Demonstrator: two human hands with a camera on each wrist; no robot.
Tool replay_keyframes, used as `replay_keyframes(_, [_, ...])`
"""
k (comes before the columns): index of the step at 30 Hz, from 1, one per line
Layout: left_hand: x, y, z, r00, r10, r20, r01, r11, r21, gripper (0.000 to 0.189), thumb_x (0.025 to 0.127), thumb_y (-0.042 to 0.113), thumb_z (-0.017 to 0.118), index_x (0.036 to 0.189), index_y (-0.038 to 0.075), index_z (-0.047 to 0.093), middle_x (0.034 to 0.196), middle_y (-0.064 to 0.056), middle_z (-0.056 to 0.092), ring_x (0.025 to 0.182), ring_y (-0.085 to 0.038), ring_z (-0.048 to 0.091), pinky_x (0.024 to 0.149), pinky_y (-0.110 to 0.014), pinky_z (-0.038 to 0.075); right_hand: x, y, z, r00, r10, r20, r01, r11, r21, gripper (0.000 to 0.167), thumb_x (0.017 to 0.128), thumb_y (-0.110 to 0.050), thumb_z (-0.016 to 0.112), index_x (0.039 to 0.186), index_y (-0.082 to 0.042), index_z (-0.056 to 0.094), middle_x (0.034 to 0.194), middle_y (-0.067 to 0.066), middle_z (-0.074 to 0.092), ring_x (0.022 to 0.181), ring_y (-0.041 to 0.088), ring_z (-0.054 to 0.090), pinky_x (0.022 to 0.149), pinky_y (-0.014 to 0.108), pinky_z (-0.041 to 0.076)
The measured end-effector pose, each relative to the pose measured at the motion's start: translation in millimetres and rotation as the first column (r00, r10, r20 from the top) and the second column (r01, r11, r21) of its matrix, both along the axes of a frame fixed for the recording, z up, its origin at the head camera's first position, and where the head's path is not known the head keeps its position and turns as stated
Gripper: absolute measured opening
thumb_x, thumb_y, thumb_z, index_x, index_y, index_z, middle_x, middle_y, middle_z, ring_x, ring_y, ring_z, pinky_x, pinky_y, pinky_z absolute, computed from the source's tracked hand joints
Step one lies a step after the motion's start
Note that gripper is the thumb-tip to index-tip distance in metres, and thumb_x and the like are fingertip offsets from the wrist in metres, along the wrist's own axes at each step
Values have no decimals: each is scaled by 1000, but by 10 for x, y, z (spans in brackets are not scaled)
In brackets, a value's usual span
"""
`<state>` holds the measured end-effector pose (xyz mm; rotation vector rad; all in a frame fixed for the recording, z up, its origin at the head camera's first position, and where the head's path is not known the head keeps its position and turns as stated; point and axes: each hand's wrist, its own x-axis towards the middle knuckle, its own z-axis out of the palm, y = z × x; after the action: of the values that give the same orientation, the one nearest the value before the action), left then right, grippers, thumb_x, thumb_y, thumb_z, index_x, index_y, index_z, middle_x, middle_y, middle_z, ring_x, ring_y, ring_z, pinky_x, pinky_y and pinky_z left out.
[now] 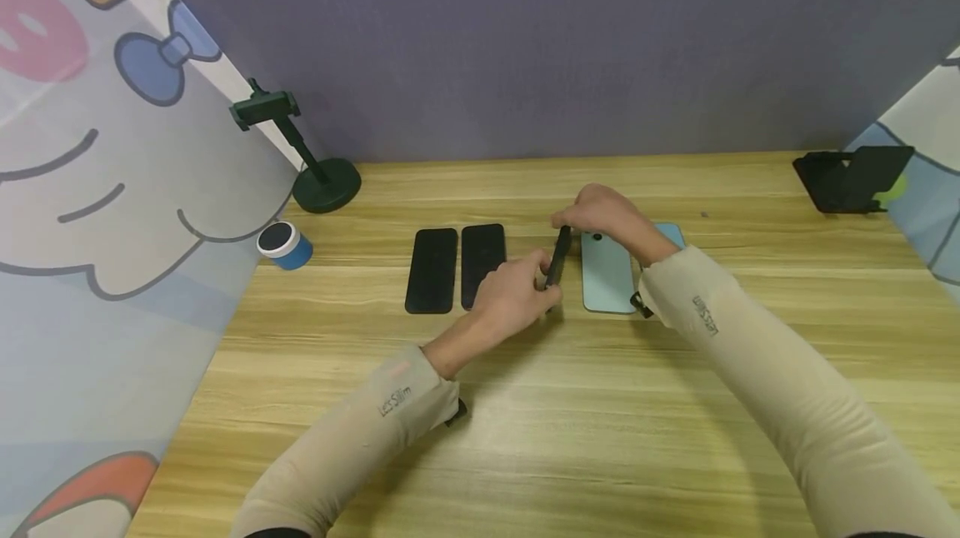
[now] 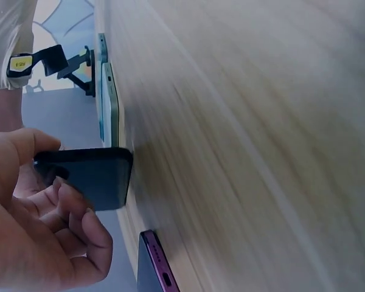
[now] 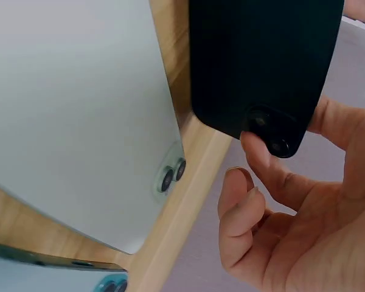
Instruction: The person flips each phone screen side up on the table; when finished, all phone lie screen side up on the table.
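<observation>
A black phone (image 1: pixel 559 255) stands tilted up on its long edge between my two hands. My left hand (image 1: pixel 513 296) pinches its near end, thumb on one side and fingers on the other. At the far end my right hand (image 1: pixel 607 209) grips the corner by the dual camera, as the right wrist view shows on the phone's back (image 3: pixel 261 61). Left of it lie two dark phones (image 1: pixel 431 271), screens up, one partly behind my left hand. To the right a pale green phone (image 1: pixel 607 276) lies back up, and a blue phone (image 1: pixel 670 233) is mostly hidden by my right wrist.
A dark green phone stand (image 1: pixel 326 184) rises at the back left, with a blue jar with a white rim and dark top (image 1: pixel 285 246) in front of it. A black folding stand (image 1: pixel 853 178) sits at the back right. A grey partition (image 1: pixel 525 47) borders the wooden table (image 1: pixel 570 438).
</observation>
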<state>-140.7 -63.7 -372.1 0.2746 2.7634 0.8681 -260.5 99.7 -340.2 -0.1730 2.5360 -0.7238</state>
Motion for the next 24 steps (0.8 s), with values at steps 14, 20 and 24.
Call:
replay_keyframes(14, [-18, 41, -80, 998, -30, 55, 32, 999, -35, 46, 97, 48, 62, 127, 17, 51, 78, 3, 62, 54, -13, 55, 49, -28, 42, 21, 177, -42, 992, -64, 112, 94, 951, -296, 39, 100, -23, 56, 134, -3, 60, 126, 13, 61, 81, 21, 50, 70, 37, 41])
replay_keyframes(20, [-113, -217, -100, 996, 56, 64, -59, 997, 45, 56, 98, 49, 61, 139, 13, 49, 90, 2, 64, 62, -15, 61, 56, -31, 47, 57, 223, 63, 988, -28, 149, 81, 929, -361, 68, 100, -30, 62, 154, 0, 34, 162, 18, 29, 141, 36, 40, 98, 48, 45])
replay_keyframes(24, [-183, -337, -128, 993, 49, 104, -57, 995, 78, 53, 97, 48, 62, 135, 11, 54, 98, -1, 69, 69, -14, 65, 68, -34, 52, 84, 229, 117, 987, -28, 159, 90, 914, -396, 67, 99, -31, 64, 153, -1, 37, 163, 17, 28, 145, 39, 34, 112, 55, 37])
